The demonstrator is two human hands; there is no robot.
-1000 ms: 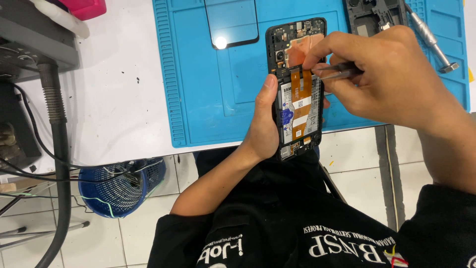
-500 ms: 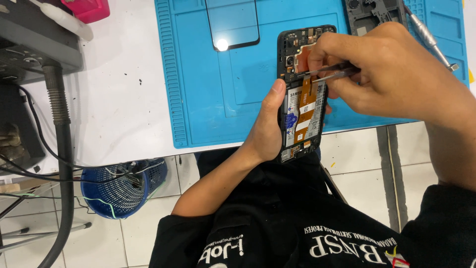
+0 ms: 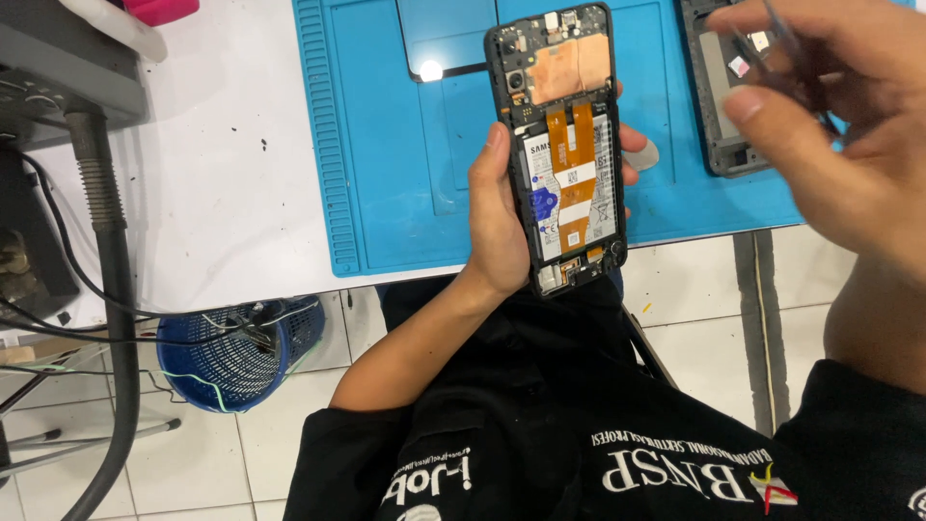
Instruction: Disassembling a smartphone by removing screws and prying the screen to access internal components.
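Observation:
My left hand (image 3: 502, 217) grips an opened smartphone (image 3: 564, 145) by its edges, back cover off, showing the battery, orange flex cables and a copper-coloured patch near the camera. It is held upright over the front edge of the blue work mat (image 3: 386, 145). My right hand (image 3: 830, 125) is off to the right of the phone, blurred, pinching thin metal tweezers (image 3: 772, 48) that point up and left. The tweezer tips hover over a black phone frame part (image 3: 719, 106) lying on the mat.
A dark glass panel (image 3: 444, 39) lies on the mat behind the phone. White tabletop (image 3: 212, 174) stretches left of the mat. A grey hose (image 3: 101, 222) and cables hang at the left. A blue wire basket (image 3: 236, 352) stands on the tiled floor.
My right hand has lifted the tweezers off the phone's upper part and swung away to the right. The phone's upper half is now uncovered.

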